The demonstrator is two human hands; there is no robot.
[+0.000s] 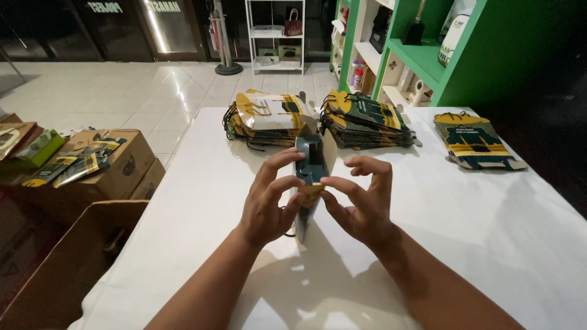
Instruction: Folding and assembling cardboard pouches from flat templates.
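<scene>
While the white-covered worktop (pixel 183 201) carries 3 stacks of flat green-and-yellow paper bags with cord handles, at back left (pixel 266 119), back middle (pixel 364 121) and far right (pixel 474 142), one half-opened green-and-yellow paper bag (pixel 313 160) stands on its narrow side near the front edge, between both hands. Left hand (pixel 266 198) and right hand (pixel 361 198) are curled nearly closed, fingertips pinching its yellow edge, so an uneven pull could, I judge, crease or tear the thin paper or tip the bag.

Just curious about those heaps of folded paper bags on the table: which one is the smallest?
The far-right pile, by the green shelf. It is thin and flat, while the two others are thick stacks.
</scene>
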